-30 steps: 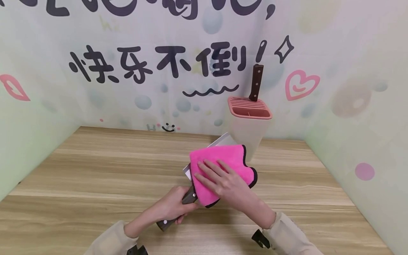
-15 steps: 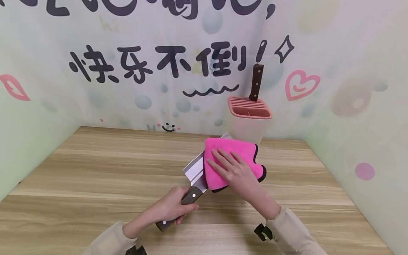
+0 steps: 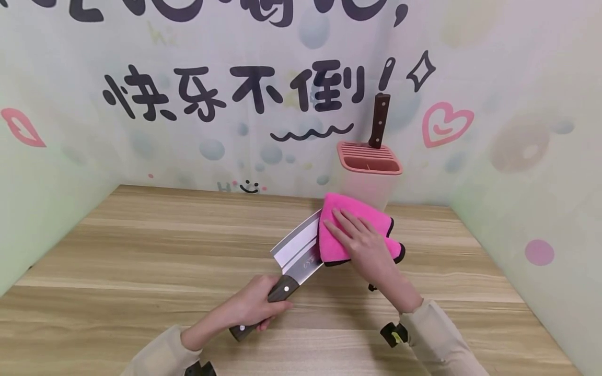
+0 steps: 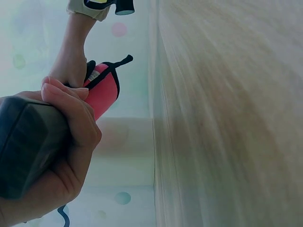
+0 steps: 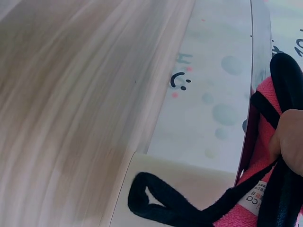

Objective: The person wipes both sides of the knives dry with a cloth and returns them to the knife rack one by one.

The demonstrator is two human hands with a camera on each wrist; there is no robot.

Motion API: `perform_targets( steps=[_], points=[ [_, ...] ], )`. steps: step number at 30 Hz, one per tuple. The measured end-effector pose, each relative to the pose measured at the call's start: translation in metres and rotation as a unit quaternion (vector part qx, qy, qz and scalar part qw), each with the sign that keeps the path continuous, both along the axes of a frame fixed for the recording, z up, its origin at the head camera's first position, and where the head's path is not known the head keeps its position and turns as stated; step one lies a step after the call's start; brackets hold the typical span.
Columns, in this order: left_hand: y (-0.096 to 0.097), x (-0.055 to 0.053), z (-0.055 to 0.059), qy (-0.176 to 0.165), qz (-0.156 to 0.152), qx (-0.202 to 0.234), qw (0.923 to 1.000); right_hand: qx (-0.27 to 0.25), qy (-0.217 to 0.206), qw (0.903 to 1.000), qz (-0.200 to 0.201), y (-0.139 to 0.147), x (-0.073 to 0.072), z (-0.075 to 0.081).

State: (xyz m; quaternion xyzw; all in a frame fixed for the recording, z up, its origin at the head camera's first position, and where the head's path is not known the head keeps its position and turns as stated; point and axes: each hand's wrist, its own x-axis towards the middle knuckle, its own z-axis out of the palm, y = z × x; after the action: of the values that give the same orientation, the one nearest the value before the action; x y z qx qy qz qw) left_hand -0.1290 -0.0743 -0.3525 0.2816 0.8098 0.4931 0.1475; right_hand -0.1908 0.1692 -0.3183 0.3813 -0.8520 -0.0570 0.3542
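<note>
To the near left of the knife block [image 3: 366, 184], the left hand [image 3: 258, 303] is wrapped round the handle of the cleaver [image 3: 300, 259], while the right hand [image 3: 367, 248] pinches the folded pink cloth [image 3: 339, 230] over its far end; if the cloth bunched or slid, the edge could cut those fingers, and too long a stroke might knock the block. Beneath the block spreads a wood-grain table [image 3: 164, 261], and behind it a pale printed wall [image 3: 188, 172] with black lettering [image 3: 256, 86]

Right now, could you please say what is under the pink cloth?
In the head view, the cleaver blade runs beneath the pink cloth; its near part shows, its far end is covered.
</note>
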Motion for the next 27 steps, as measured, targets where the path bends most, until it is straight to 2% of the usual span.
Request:
perform_targets(
  steps=[14, 27],
  points=[
    [-0.0013, 0.0015, 0.0000, -0.005, -0.004, -0.008, 0.9999, -0.039, -0.022, 0.9990, -0.007, 0.0063, -0.0039, -0.0003],
    [0.0008, 0.0026, -0.0013, -0.002, -0.003, -0.011, 0.9999, 0.023, 0.012, 0.9986, -0.047, -0.0019, 0.0036, 0.0059]
  ],
)
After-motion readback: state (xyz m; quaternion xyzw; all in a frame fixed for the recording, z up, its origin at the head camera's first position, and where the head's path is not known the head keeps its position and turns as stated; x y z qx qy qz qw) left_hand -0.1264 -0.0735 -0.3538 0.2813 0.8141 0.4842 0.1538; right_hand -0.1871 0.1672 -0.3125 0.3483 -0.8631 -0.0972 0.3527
